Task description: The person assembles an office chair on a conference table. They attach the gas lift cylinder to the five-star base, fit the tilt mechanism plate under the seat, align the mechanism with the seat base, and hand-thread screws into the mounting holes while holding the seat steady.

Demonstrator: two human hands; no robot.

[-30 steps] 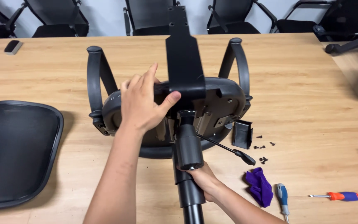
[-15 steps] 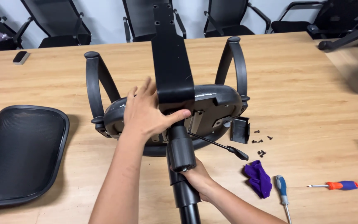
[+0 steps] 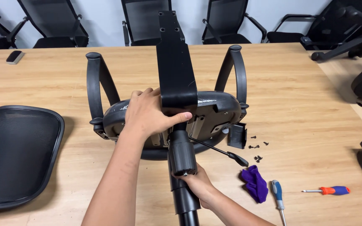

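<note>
An upside-down black office chair seat (image 3: 214,109) with two armrests lies on the wooden table (image 3: 306,96). A black backrest bracket (image 3: 173,62) rises from its underside. My left hand (image 3: 149,114) presses on the seat's underside, thumb against the base of the bracket. My right hand (image 3: 198,185) grips the black gas-lift cylinder (image 3: 182,155), which stands out of the seat mechanism toward me. A thin black lever (image 3: 221,150) sticks out to the right of the cylinder.
A black mesh backrest (image 3: 15,152) lies at the left. Right of the seat are a small black plastic part (image 3: 237,135), several loose screws (image 3: 256,146), a purple cloth (image 3: 255,184), a blue-handled screwdriver (image 3: 278,194) and an orange-handled screwdriver (image 3: 328,191). Office chairs stand behind the table.
The view has drifted slightly. My left hand has slid a little lower on the bracket base; my right hand keeps its grip on the cylinder.
</note>
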